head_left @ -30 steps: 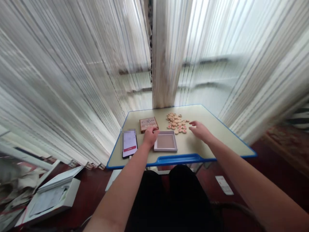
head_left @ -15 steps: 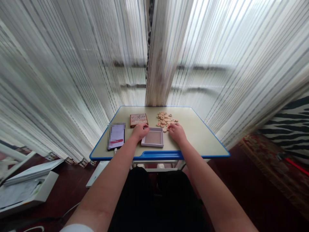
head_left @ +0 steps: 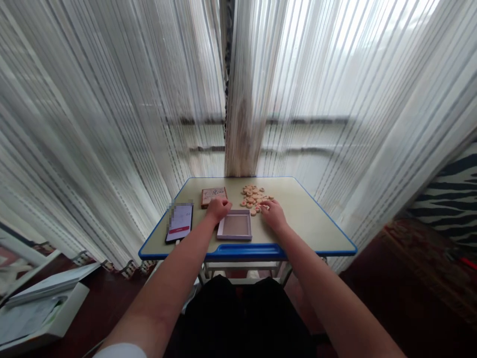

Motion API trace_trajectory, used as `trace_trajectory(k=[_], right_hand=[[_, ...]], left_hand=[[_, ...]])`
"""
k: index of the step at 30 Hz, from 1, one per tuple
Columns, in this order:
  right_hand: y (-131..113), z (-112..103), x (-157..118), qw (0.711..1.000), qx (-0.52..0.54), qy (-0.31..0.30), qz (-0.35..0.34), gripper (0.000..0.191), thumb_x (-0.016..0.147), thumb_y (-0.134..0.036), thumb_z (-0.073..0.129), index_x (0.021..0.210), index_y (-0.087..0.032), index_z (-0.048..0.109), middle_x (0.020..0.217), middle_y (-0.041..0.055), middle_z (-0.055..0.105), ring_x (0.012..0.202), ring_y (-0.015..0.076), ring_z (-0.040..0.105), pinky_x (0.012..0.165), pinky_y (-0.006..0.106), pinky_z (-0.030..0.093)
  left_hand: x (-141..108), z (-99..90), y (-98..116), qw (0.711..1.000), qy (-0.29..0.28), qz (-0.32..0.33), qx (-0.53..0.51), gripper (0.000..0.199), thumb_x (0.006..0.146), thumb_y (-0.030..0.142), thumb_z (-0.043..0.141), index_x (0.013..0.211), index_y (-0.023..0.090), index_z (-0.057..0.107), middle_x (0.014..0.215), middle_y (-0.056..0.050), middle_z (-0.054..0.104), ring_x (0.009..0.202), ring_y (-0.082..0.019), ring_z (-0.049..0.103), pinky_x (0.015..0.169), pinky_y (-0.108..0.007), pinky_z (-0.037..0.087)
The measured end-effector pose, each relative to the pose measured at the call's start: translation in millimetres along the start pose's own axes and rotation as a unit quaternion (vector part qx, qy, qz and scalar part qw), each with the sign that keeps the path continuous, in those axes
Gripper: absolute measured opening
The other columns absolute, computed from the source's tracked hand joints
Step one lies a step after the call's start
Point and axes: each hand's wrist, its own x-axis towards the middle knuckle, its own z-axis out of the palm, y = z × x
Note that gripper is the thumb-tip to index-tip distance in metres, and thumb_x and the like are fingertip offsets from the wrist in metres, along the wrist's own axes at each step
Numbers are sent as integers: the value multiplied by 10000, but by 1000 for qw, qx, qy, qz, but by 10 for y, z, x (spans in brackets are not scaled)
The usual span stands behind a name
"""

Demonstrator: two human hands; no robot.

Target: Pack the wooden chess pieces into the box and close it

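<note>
We're apparently picking discs [head_left: 251, 200] toward the far edge of the table [head_left: 305, 221], a pinch likely needed next; right hand [head_left: 273, 214], left hand [head_left: 218, 209]: grips we cannot tell.

Striped curtains [head_left: 112, 99], lit phone [head_left: 181, 219]

No lettering is legible: marks on the box [head_left: 213, 193], phone [head_left: 181, 218] and discs [head_left: 251, 200] blur.

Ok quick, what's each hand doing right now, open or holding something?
Left hand: fingers curled, by the tray; can't tell if it holds anything.
Right hand: fingers at the round pieces; grip can't be told.
</note>
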Motion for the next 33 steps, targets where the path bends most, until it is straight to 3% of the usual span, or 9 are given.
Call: trace_trajectory(k=[2,6,9,14,19,26,33], right_hand=[[-14,-45,73,1000,-14,-19,-3,234,757,-200,494,892,-175,683,917,77,603,863,166,558,860,285,398],[-35,-130,272,997,-67,-33,-18,240,747,-184,483,854,-180,697,863,70,618,815,167,555,830,284,399],[-50,-84,334,994,-86,24,-67,240,782,-238,468,840,-187,696,861,73,621,843,180,529,829,296,390],[-96,55,282,979,-120,-5,-165,287,807,-339,472,994,-246,669,997,47,631,872,190,484,859,332,351],[-112,64,264,977,-139,-78,-143,234,767,-316,531,927,-278,697,998,-2,657,885,204,476,844,347,343],[-72,100,290,982,-122,-64,-127,164,742,-337,580,802,-257,711,850,2,690,837,199,478,816,317,366],[-102,17,287,982,-109,-68,-139,235,812,-330,494,718,-212,675,771,28,671,774,176,491,778,304,362]], left_hand=[[-24,32,-19,999,-32,23,-12,275,680,299,447,527,148,619,552,-32,603,614,-152,542,587,-246,376],[-8,63,-68,994,-29,-19,-102,273,674,319,442,550,149,616,516,-14,583,561,-140,547,552,-233,390],[30,82,-101,983,-39,-42,-173,257,663,316,444,541,144,592,503,-8,578,508,-124,538,532,-226,403],[43,99,-134,981,-65,-21,-179,242,647,304,470,506,150,592,504,-8,588,498,-118,529,535,-230,409],[32,80,-110,981,-71,-27,-180,246,643,301,478,485,151,593,488,-10,582,503,-120,520,531,-233,400],[45,84,-116,963,-100,-61,-243,229,629,300,495,492,142,588,495,-13,580,477,-107,496,498,-229,394],[48,88,-140,959,-101,-65,-258,220,618,302,499,496,140,585,500,-9,570,479,-101,483,493,-225,383]])
